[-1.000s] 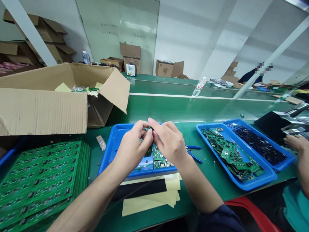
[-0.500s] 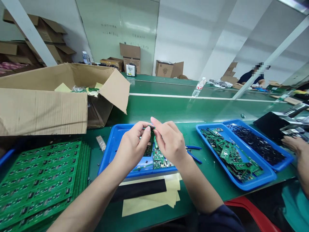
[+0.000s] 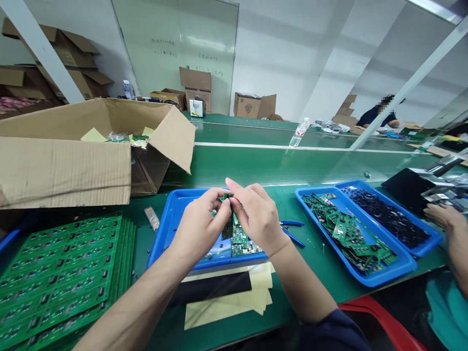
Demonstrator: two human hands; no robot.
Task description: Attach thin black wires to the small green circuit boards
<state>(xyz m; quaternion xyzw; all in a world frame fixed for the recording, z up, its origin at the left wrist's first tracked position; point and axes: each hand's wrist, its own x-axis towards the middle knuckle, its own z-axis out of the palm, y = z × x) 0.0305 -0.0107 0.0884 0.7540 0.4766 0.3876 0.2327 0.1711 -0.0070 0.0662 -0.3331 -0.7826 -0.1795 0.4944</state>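
Note:
My left hand (image 3: 199, 225) and my right hand (image 3: 256, 215) meet above a blue tray (image 3: 171, 218). Both pinch a small green circuit board strip (image 3: 229, 214), which stands nearly on edge between their fingertips. Below the hands, several small green boards (image 3: 241, 240) lie in the tray. A stack of large green circuit panels (image 3: 62, 273) lies to the left of my left forearm.
An open cardboard box (image 3: 66, 156) stands at the back left. To the right are a blue tray of green boards (image 3: 387, 273) and a blue tray of black parts (image 3: 431, 241). Blue-handled cutters (image 3: 292, 231) lie between the trays. Another person's hand (image 3: 444, 217) works at the far right. Yellow and black sheets (image 3: 226, 292) lie near me.
The strip between my fingers has turned more upright and my hands have shifted slightly. The view has dipped a little.

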